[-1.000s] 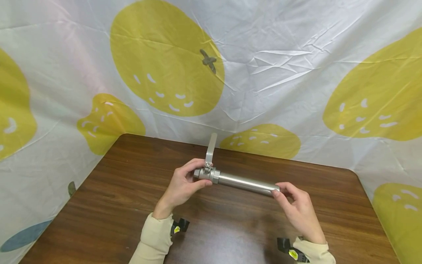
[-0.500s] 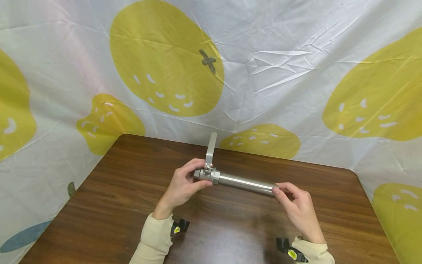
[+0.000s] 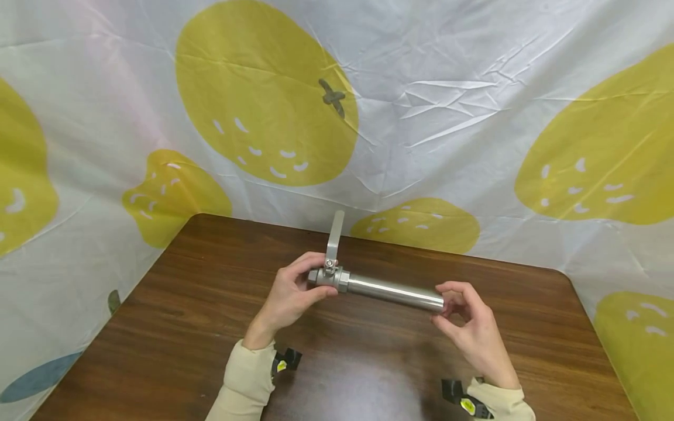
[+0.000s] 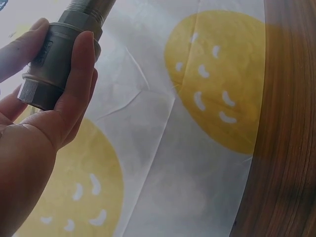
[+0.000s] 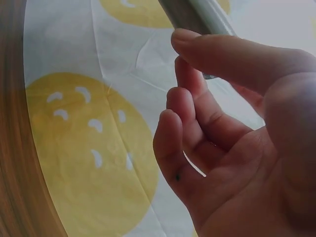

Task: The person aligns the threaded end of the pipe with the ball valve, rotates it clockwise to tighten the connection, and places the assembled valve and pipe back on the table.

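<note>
A steel ball valve (image 3: pixel 327 279) with a flat lever handle (image 3: pixel 335 237) is screwed onto a shiny metal pipe (image 3: pixel 395 292). My left hand (image 3: pixel 288 298) grips the valve body, thumb on the near side and fingers behind it. The left wrist view shows the valve's hex end (image 4: pixel 42 93) beside the palm. Around the pipe's far right end my right hand (image 3: pixel 471 321) curls loosely, index finger above and thumb below. In the right wrist view, the thumb (image 5: pixel 232 54) overlaps the pipe's end (image 5: pixel 197 17).
Both hands work above a brown wood-grain table (image 3: pixel 210 327). A white cloth (image 3: pixel 447 52) with yellow fruit prints hangs behind and beside it. Black wrist cameras (image 3: pixel 286 361) sit at both cuffs.
My right thumb and index finger have spread from their pinch on the pipe's end, baring its rim. The valve and pipe have shifted slightly left, with my left hand's grip unchanged.
</note>
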The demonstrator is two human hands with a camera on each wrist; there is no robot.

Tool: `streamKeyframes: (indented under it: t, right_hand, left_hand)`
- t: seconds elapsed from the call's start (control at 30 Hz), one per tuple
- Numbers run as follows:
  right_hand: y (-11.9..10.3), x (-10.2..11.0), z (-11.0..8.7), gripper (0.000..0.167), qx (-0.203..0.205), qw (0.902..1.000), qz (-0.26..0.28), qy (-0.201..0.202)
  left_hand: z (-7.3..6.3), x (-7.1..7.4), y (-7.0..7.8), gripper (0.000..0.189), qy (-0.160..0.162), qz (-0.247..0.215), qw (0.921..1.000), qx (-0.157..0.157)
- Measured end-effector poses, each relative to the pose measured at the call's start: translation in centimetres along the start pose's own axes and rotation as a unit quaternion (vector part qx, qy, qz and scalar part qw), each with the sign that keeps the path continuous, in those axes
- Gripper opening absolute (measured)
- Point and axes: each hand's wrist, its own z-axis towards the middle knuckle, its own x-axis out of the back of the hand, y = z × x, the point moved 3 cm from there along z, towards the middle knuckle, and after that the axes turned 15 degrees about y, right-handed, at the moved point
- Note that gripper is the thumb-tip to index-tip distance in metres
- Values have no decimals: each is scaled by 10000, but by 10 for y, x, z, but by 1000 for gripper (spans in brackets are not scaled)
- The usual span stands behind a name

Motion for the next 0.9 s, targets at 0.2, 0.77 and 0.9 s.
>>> streamKeyframes:
  t: [0.2,0.77,0.9]
  right_hand:
    - [0,1,0,51,57,9999,-125,-9]
    - [-15,-2,7,54,802,9928,779,437]
    - [-14,-2,6,56,826,9917,874,455]
  left_hand:
    - [0,0,2,47,-15,27,10000,-3]
    - [0,0,-1,46,4,70,9999,-109]
    - [0,0,-2,45,9,87,9998,-152]
